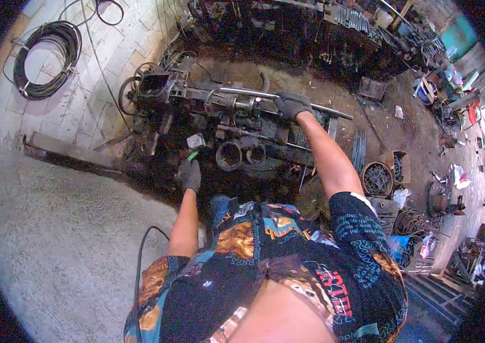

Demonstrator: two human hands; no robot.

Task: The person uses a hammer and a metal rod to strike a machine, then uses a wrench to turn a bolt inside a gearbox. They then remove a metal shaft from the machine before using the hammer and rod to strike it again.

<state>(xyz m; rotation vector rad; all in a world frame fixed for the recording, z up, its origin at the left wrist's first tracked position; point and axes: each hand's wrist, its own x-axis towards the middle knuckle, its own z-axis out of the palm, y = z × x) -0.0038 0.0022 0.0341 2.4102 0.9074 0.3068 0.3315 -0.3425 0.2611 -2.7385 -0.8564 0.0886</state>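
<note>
A long metal rod (331, 111) is gripped by the gloved right hand (292, 106), whose grip is curled over it above the far side of a dark, greasy machine (288, 151). The rod is laid roughly crosswise, and its right end is projected past the machine's edge, over the dirt floor (334, 80). The gloved left hand (189, 175) is held low at the machine's near left edge; a green piece (192, 155) is seen at its fingertips, but whether the grip is closed on it cannot be told. Just beyond, a small pale block (195, 140) is seen. On the left, the working space is bounded by a whitewashed wall (102, 57), on which a coil of black cable (47, 60) is hung, and by a long beam (74, 153). More room for movement is offered on the right, where the dirt floor is partly taken up by a bundle of thin rods (359, 150). Dark metal pieces are held in a round tub (391, 182), and more small pieces in a rectangular box (407, 166) just beside it. Two round, open-mouthed cylinders are set side by side near the machine's front; their dark insides cannot be made out.
</note>
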